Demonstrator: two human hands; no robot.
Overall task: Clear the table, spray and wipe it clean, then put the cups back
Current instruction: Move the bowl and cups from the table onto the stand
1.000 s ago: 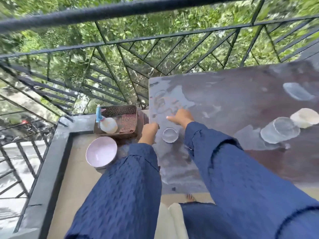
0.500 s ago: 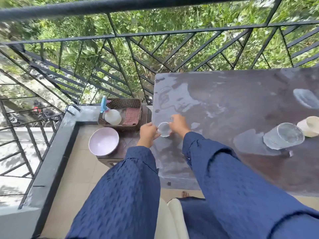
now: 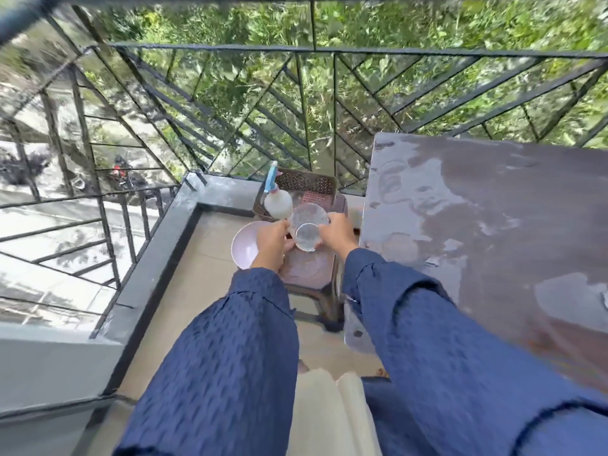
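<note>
Head view, looking down, frame somewhat smeared. Both arms in blue patterned sleeves [image 3: 230, 357] reached forward over a small brown stool [image 3: 309, 274] that stood just left of the table [image 3: 493, 209]. A clear glass cup [image 3: 307, 237] was up in the air between the two hands, above the stool top and off the table altogether. The left hand [image 3: 271, 243] had its fingers curled against the cup's left side and partly beneath it; the right hand [image 3: 337, 233] gripped the right side with curled fingers. So both were grasping the cup. A second, wider clear ring showed just beyond the small one; I could not tell whether it was the same cup's mouth or a separate glass. A pale pink bowl [image 3: 245, 248] sat at the stool's left edge, partly behind the left wrist. At the far end of the stool was a dark woven basket [image 3: 306, 187], with a spray bottle [image 3: 278, 202], white body and blue trigger, leaning in its left part and a reddish cloth [image 3: 316, 197] lying inside it. The tabletop was dark and glossy, with wet streaks and pale patches. A black metal railing [image 3: 329, 51] with slanted bars ran behind it all, green foliage beyond. Pale floor tiles lay below.
</note>
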